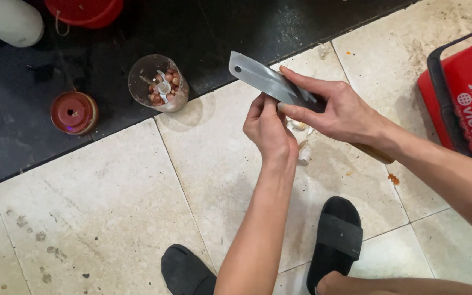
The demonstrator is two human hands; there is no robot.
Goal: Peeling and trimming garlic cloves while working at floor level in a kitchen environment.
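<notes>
Tiled floor [110,196]; right hand [345,112] grip closed round cleaver [263,81]; left hand [269,128] fingers pinching blade.

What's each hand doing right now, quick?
Left hand: fingers curled under the cleaver; whether it pinches anything cannot be told.
Right hand: closed on the cleaver, fingers laid across the blade.

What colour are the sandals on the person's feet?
Black; the black open-toed sandals show best in the head view, on pale floor tiles.
</notes>
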